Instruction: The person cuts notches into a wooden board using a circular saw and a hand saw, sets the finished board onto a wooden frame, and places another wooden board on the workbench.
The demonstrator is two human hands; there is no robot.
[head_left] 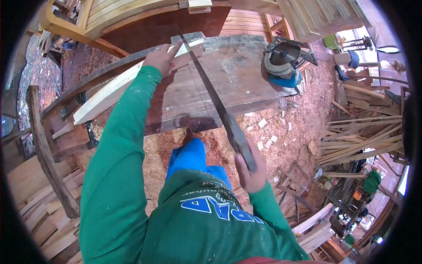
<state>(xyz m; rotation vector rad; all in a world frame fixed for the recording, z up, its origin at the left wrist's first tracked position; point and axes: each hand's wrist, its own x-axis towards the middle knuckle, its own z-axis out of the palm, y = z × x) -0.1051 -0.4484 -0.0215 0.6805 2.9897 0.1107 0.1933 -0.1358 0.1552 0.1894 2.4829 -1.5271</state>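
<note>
The right hand (251, 169) grips the saw (218, 102), its blade (203, 75) crossing the board (107, 94) on the table (228, 66). The left hand (161, 59) rests on the board beside the blade, grip unclear.

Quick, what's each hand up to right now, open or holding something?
Left hand: on the wooden board; whether it grips cannot be told.
Right hand: closed, holding the handsaw.
</note>
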